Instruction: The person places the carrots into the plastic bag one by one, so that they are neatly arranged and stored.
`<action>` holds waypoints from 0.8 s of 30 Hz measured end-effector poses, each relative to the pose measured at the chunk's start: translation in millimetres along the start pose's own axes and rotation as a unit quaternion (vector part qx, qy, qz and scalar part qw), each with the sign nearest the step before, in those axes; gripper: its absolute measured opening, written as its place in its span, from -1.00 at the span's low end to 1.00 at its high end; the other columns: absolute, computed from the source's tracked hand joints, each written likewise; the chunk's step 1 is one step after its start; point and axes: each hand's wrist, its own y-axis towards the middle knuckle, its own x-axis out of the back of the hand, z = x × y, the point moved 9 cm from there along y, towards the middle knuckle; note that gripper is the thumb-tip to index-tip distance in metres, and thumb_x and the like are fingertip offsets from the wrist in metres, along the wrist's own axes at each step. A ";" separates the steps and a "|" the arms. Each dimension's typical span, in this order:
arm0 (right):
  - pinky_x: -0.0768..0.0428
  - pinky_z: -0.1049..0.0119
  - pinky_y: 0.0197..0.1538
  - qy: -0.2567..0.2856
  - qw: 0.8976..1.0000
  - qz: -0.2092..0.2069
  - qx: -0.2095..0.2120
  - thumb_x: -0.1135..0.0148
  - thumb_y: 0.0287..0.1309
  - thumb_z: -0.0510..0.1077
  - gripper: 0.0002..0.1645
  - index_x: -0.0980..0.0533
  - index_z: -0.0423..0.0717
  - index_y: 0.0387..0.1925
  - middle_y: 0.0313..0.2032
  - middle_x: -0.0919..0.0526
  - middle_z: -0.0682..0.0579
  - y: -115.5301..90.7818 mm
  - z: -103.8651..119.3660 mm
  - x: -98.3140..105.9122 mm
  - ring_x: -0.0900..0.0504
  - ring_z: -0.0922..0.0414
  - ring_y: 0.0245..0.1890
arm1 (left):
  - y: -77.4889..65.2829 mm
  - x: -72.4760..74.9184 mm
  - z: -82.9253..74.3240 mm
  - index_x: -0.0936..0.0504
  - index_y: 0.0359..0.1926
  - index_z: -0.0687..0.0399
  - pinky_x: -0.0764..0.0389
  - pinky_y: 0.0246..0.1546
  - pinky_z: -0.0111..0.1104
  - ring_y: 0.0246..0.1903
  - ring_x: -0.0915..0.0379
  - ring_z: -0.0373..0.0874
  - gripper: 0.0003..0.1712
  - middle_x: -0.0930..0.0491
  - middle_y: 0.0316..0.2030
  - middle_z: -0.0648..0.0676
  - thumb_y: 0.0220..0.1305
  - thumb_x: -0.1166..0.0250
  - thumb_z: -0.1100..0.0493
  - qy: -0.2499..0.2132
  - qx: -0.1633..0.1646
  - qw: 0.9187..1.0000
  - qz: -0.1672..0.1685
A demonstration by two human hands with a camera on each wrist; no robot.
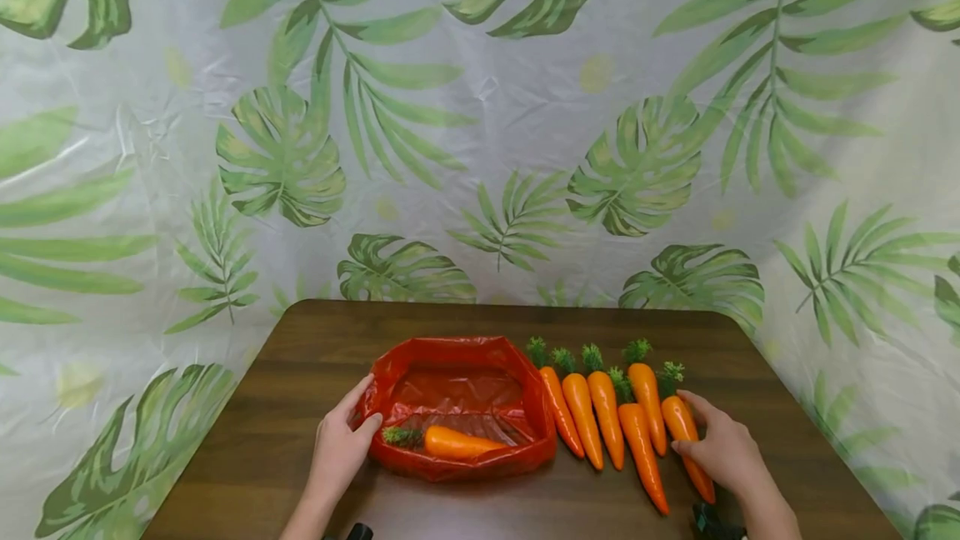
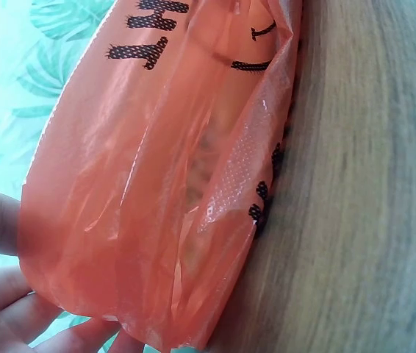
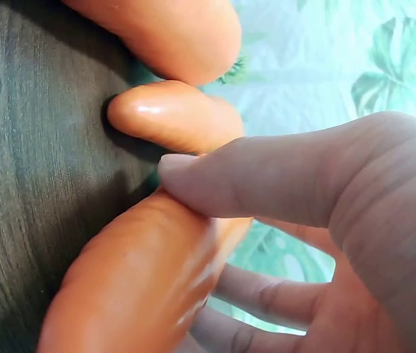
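A red plastic bag sits with its mouth wide on the table, and one carrot with a green top lies inside it. My left hand holds the bag's left rim, thumb over the inner side and fingers outside. Black print marks the bag's side in the left wrist view. At the right end of a row of carrots, my right hand grips the outermost carrot, thumb on one side and fingers on the other. The right wrist view shows the thumb pressed on that carrot.
Several more carrots with leafy green tops lie side by side between the bag and my right hand. They rest on a dark wooden table. Behind its far edge hangs a leaf-patterned sheet. Dark objects show near both wrists.
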 end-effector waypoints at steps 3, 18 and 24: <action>-0.54 0.01 -0.40 0.000 1.000 0.003 0.000 -0.52 0.00 0.01 0.07 -0.22 -0.14 0.48 0.07 -0.58 -0.42 -1.9 1.7 1.1 -0.64 -0.17 -0.27 | -0.9 1.3 0.9 -0.50 0.37 0.04 -0.52 0.13 -0.02 0.24 -0.44 0.18 -0.34 -0.49 0.28 0.25 0.24 -0.35 0.36 0.001 0.002 1.000 -0.002; -0.56 -0.10 -0.28 0.021 1.000 -0.024 -0.003 -0.47 0.08 0.05 0.06 -0.15 -0.14 0.50 0.03 -0.63 -0.39 -5.1 -1.4 12.3 -0.62 -0.30 -0.16 | -1.1 1.6 0.0 -0.50 0.37 0.04 -0.52 0.13 -0.03 0.25 -0.43 0.16 -0.34 -0.48 0.29 0.24 0.24 -0.35 0.38 -0.010 -0.001 1.000 -0.004; -0.56 -0.10 -0.26 0.031 0.999 -0.039 0.002 -0.47 0.08 0.05 0.05 -0.14 -0.13 0.49 0.02 -0.62 -0.40 -4.5 -1.2 15.1 -0.63 -0.28 -0.16 | -1.8 1.9 -1.0 -0.50 0.37 0.03 -0.52 0.13 -0.02 0.25 -0.44 0.17 -0.34 -0.48 0.29 0.24 0.24 -0.35 0.37 -0.012 -0.002 1.000 -0.006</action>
